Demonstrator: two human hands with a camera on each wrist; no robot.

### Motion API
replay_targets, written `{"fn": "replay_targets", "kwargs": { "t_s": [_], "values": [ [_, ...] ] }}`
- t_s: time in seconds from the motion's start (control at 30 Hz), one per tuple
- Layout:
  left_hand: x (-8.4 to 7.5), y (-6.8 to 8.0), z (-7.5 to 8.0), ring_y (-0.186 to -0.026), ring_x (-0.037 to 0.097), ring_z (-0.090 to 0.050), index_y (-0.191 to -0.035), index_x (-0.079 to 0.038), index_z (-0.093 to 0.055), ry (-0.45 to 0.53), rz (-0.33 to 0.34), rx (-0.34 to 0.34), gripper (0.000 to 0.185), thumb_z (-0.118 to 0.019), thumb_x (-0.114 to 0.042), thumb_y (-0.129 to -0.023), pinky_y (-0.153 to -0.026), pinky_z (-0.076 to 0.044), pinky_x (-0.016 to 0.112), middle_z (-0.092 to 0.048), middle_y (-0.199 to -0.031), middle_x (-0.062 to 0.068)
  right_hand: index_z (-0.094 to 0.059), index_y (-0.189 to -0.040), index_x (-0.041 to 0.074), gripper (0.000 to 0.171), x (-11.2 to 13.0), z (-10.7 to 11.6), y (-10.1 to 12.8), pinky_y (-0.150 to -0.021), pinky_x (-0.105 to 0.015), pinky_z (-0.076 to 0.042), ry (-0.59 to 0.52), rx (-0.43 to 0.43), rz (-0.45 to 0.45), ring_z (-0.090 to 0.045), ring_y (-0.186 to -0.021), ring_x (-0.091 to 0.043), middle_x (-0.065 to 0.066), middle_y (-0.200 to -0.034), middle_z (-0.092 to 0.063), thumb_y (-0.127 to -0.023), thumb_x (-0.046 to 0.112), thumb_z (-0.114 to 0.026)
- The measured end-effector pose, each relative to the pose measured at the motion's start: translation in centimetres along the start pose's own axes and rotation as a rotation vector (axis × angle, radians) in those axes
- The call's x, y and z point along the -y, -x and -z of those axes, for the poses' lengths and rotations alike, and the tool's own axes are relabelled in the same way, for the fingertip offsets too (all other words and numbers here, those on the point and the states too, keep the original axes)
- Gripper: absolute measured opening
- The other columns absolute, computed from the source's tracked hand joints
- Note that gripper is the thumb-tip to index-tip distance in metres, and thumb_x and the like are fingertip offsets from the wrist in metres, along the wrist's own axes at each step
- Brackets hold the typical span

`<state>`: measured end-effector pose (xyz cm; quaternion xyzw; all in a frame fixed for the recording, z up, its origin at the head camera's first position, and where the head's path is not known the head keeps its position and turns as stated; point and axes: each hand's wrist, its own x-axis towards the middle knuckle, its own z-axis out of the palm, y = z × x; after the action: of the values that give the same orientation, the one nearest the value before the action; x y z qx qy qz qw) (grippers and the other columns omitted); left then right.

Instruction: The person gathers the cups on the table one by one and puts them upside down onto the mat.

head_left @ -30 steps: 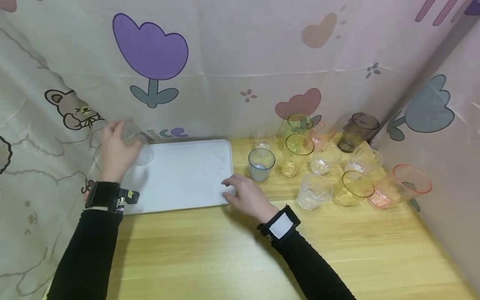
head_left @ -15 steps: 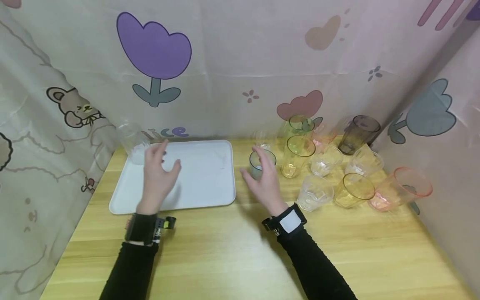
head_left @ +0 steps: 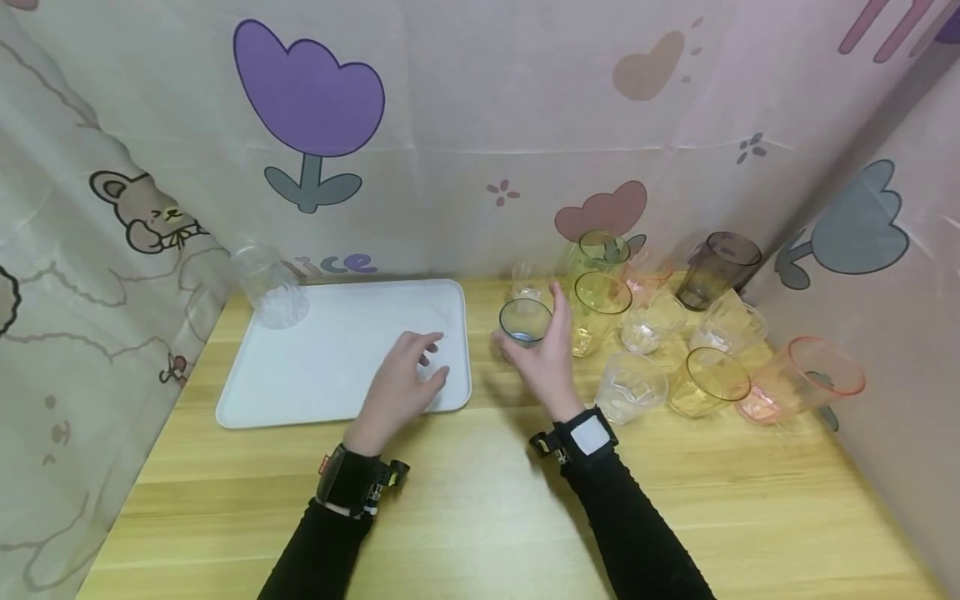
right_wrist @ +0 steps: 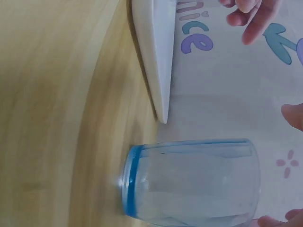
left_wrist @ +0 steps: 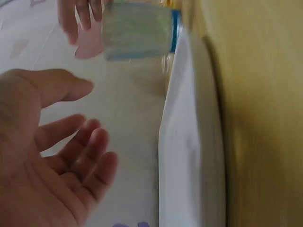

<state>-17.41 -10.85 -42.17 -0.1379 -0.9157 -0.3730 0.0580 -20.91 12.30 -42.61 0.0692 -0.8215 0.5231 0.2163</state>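
Note:
A small blue-tinted glass (head_left: 524,322) stands on the wooden table just right of the white tray (head_left: 337,375). My right hand (head_left: 531,332) curves round it, fingers on its left, thumb at its right. In the right wrist view the glass (right_wrist: 189,182) still rests on the wood, with the thumb (right_wrist: 294,116) a little off its wall. My left hand (head_left: 422,360) hovers over the tray's right end, fingers relaxed and empty; the left wrist view shows its open palm (left_wrist: 57,156) facing the glass (left_wrist: 137,30). A clear glass (head_left: 268,287) stands upside down on the tray's far left corner.
Several more glasses, clear, yellow, green, pink and dark (head_left: 716,267), crowd the table's back right. A pink one (head_left: 802,375) lies tilted near the right curtain wall. Printed cloth walls close the back and both sides.
My left hand moved right from the tray's middle to its right end. My right hand moved forward and curved round the blue glass.

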Motion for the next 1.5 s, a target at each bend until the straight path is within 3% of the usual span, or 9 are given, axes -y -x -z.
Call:
{"fn": "replay_targets", "kwargs": {
  "t_s": [0.3,0.53,0.87,1.27,1.5],
  "values": [
    [-1.7,0.5,-2.0,-0.102,0.022,-0.062,-0.132,-0.006,-0.066,-0.132,0.023,0.191,0.048,-0.081,-0.022,-0.090,-0.085,-0.056,0.039,-0.064,-0.114,0.004,-0.015,-0.164,0.006,0.119,-1.0,0.1,-0.1,-0.125,-0.058,-0.020,-0.025,0.022,-0.130,-0.024,-0.154,-0.037,-0.017,-0.169,-0.021,-0.076,0.023,-0.094],
    [-1.7,0.9,-3.0,-0.094,0.016,-0.062,-0.127,-0.009,-0.070,-0.181,0.019,0.266,0.043,-0.083,-0.021,-0.088,-0.079,-0.056,0.036,-0.065,-0.107,0.000,-0.010,-0.165,0.004,0.123,-1.4,-0.2,0.0,-0.125,-0.054,-0.023,-0.086,0.040,-0.192,-0.027,-0.153,-0.038,-0.024,-0.167,-0.022,-0.076,0.020,-0.093],
    [-1.9,1.1,-3.5,-0.085,0.014,-0.064,-0.109,-0.013,-0.079,-0.218,0.004,0.222,0.017,-0.073,-0.008,-0.094,-0.071,-0.056,0.034,-0.068,-0.093,-0.004,-0.008,-0.163,-0.002,0.122,-1.8,-0.6,0.1,-0.122,-0.053,-0.030,-0.118,0.047,-0.296,-0.037,-0.146,-0.043,-0.027,-0.161,-0.032,-0.075,0.012,-0.092],
    [-1.7,1.3,-3.8,-0.084,0.014,-0.065,-0.107,-0.014,-0.080,-0.218,0.003,0.199,0.018,-0.072,-0.007,-0.093,-0.067,-0.056,0.032,-0.070,-0.093,-0.003,-0.028,-0.153,-0.005,0.096,-2.3,-1.0,0.5,-0.120,-0.050,-0.035,-0.155,0.044,-0.356,-0.043,-0.140,-0.045,-0.028,-0.152,-0.041,-0.079,0.007,-0.087],
    [-1.7,1.2,-3.7,-0.085,0.014,-0.066,-0.107,-0.014,-0.080,-0.214,0.004,0.203,0.018,-0.072,-0.007,-0.093,-0.067,-0.056,0.032,-0.070,-0.093,-0.003,-0.027,-0.154,-0.003,0.095,-2.4,-1.0,0.5,-0.121,-0.050,-0.034,-0.162,0.057,-0.377,-0.041,-0.143,-0.043,-0.025,-0.155,-0.039,-0.080,0.009,-0.086]
  ]
}}
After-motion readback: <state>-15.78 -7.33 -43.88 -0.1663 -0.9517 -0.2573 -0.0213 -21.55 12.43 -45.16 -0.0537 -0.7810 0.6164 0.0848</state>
